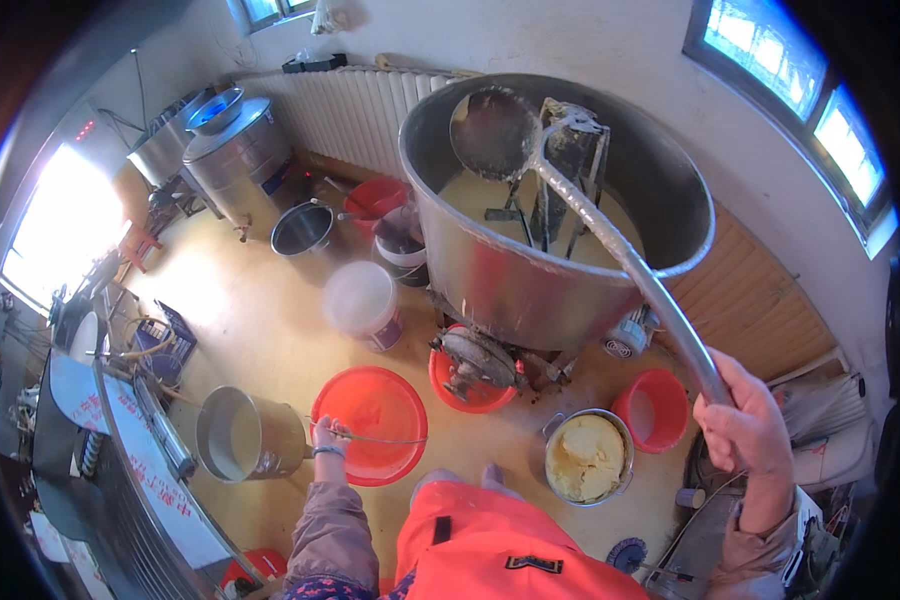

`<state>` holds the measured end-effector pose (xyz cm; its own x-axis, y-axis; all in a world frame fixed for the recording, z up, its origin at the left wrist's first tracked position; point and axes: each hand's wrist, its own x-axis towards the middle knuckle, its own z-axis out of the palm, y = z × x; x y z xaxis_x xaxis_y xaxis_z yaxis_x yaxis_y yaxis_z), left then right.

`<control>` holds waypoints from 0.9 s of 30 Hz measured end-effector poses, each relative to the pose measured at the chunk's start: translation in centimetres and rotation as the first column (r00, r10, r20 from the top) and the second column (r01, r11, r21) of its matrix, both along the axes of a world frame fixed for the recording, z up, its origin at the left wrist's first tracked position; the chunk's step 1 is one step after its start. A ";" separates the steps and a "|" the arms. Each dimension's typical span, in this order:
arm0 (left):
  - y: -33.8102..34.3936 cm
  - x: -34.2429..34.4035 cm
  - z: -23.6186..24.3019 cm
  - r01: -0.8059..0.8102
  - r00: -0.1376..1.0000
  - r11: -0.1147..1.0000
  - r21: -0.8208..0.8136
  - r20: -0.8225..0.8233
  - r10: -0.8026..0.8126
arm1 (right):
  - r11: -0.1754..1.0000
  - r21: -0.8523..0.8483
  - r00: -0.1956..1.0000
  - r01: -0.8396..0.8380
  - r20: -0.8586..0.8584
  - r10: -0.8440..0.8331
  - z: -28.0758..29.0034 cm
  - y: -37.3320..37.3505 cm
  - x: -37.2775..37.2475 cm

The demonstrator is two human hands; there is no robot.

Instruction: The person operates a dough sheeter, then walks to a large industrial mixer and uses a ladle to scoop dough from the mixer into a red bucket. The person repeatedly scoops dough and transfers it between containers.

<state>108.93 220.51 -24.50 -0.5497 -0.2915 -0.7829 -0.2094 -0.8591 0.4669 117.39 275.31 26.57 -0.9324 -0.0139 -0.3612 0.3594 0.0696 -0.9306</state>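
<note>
A smooth metal ladle (602,232) with a pale-smeared handle gleams against the sheen of a big steel-grey metal vat (515,290), its rim rough-looking and streaked. Glossy red plastic marks a wide basin (370,462), cloudy plastic a pale tub (358,298) and dull metal a pail (282,438), over a smooth, shiny floor (220,345). Matt cloth forms the red apron (490,545) and wrinkled brown sleeve (327,530), while ribbed panelling (760,295) looks like wood
</note>
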 end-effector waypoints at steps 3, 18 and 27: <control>-0.4 -4.8 -3.5 0.006 0.995 0.999 -0.043 0.095 -0.002 | 0.988 0.156 0.998 -0.019 0.070 0.008 0.9 -3.7 -7.6; -4.7 -18.9 -18.1 0.120 0.894 0.990 0.075 0.425 -0.140 | 0.779 0.603 0.977 -0.172 0.206 0.056 -18.5 -14.7 -45.4; -8.6 -18.7 -24.0 0.139 0.919 0.986 0.095 0.359 -0.164 | 0.133 0.955 0.944 -0.267 0.232 0.234 -25.0 -17.1 -51.7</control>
